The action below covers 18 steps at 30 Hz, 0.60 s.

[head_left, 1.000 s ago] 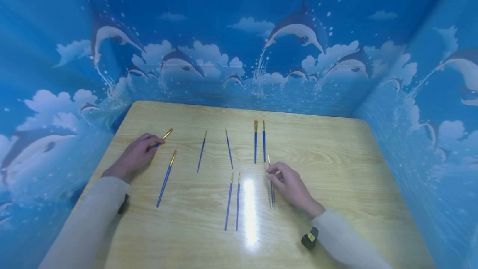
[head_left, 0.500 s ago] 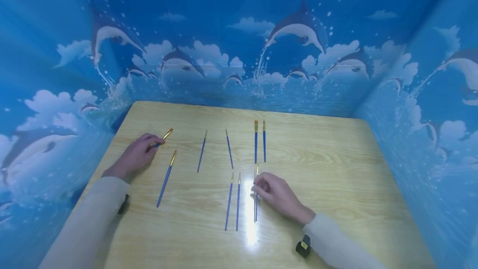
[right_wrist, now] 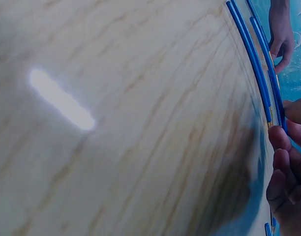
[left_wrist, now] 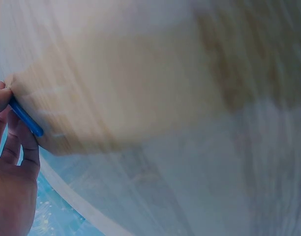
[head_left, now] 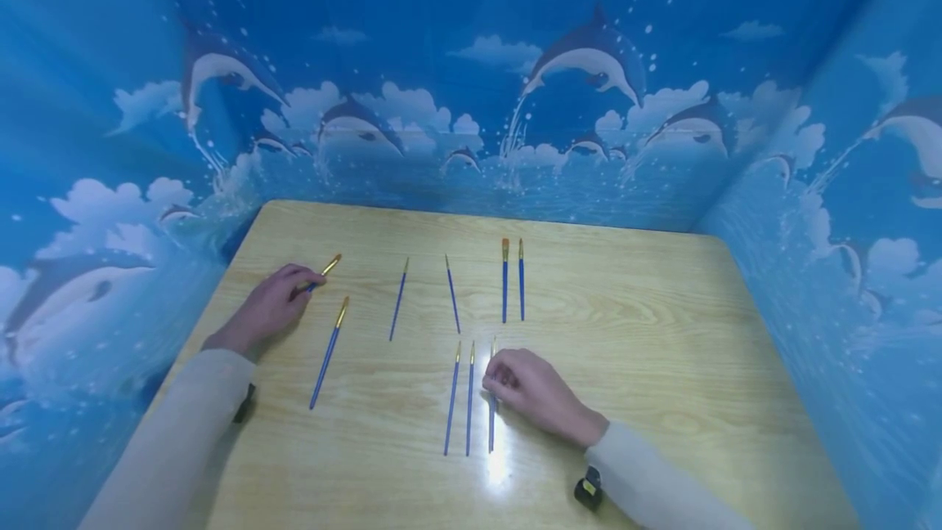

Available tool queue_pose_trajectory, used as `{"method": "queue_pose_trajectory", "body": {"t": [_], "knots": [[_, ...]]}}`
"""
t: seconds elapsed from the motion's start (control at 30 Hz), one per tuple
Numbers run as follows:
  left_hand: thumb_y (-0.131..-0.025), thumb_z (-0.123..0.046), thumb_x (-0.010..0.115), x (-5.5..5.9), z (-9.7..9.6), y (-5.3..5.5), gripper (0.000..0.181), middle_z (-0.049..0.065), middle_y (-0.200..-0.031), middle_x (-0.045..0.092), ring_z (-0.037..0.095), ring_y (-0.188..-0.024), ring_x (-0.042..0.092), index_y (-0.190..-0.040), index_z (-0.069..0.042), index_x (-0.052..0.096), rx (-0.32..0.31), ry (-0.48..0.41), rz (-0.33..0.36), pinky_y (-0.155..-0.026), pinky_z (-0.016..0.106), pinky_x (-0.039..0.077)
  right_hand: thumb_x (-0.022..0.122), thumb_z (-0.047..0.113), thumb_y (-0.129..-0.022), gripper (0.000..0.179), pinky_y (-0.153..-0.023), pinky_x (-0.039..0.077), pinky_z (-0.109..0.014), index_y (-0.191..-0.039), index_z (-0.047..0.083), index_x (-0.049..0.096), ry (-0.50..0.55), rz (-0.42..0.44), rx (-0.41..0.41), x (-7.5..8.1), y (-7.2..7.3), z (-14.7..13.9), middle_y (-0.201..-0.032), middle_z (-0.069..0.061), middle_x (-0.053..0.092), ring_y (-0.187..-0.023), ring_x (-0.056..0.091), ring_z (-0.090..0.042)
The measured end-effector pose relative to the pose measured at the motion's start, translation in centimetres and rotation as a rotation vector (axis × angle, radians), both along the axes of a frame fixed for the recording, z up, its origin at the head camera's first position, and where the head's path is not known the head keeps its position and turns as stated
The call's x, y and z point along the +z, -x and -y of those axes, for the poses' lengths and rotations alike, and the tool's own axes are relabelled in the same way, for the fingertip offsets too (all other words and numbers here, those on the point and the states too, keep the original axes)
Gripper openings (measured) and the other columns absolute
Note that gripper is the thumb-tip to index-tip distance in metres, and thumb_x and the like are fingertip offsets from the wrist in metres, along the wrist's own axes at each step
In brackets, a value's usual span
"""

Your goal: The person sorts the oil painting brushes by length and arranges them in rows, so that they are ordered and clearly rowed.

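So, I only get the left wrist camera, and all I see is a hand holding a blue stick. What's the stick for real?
Observer: It's a paintbrush. In the head view, its brown bristle tip pokes out past the left hand.
Operator: Ooh! And what's the other hand got? I can't see it at all.
Observer: The right hand is pinching a second paintbrush, seen in both the head and right wrist views.
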<state>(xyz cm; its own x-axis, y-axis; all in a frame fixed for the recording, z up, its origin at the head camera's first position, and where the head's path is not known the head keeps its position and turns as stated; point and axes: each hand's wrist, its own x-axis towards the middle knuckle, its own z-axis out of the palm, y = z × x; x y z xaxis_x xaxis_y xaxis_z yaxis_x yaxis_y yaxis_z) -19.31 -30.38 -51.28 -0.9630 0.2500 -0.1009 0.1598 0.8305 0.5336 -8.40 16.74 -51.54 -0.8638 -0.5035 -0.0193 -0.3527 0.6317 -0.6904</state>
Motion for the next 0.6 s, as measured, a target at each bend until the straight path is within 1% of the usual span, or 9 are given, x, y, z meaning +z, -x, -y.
{"method": "queue_pose_trajectory", "body": {"t": [0.13, 0.3, 0.6], "knots": [[-0.110, -0.007, 0.054, 0.01, 0.02, 0.00, 0.038, 0.024, -0.152, 0.054, 0.052, -0.143, 0.051, -0.148, -0.007, 0.063, 0.006, 0.000, 0.005, -0.120, 0.073, 0.041, 0.073, 0.026, -0.105, 0.008, -0.086, 0.059, -0.027, -0.108, 0.019, 0.075, -0.027, -0.033, 0.030, -0.12, 0.01, 0.34, -0.097, 0.013, 0.073, -0.092, 0.064, -0.002], [-0.110, -0.007, 0.054, 0.04, 0.01, -0.02, 0.038, 0.025, -0.152, 0.055, 0.052, -0.143, 0.051, -0.147, -0.007, 0.063, 0.002, 0.004, -0.008, -0.121, 0.072, 0.041, 0.074, 0.028, -0.104, 0.013, -0.085, 0.059, -0.027, -0.110, 0.017, 0.075, -0.063, -0.053, 0.059, -0.30, -0.10, 0.64, -0.098, 0.010, 0.072, -0.092, 0.063, -0.004], [-0.110, -0.007, 0.053, 0.17, 0.06, -0.14, 0.038, 0.025, -0.151, 0.055, 0.051, -0.141, 0.052, -0.147, -0.006, 0.064, -0.006, 0.004, -0.008, -0.119, 0.072, 0.042, 0.075, 0.031, -0.103, 0.015, -0.086, 0.057, -0.027, -0.111, 0.018, 0.076, -0.116, -0.066, 0.056, -0.53, -0.21, 0.83, -0.100, 0.009, 0.073, -0.094, 0.063, -0.005]]}}
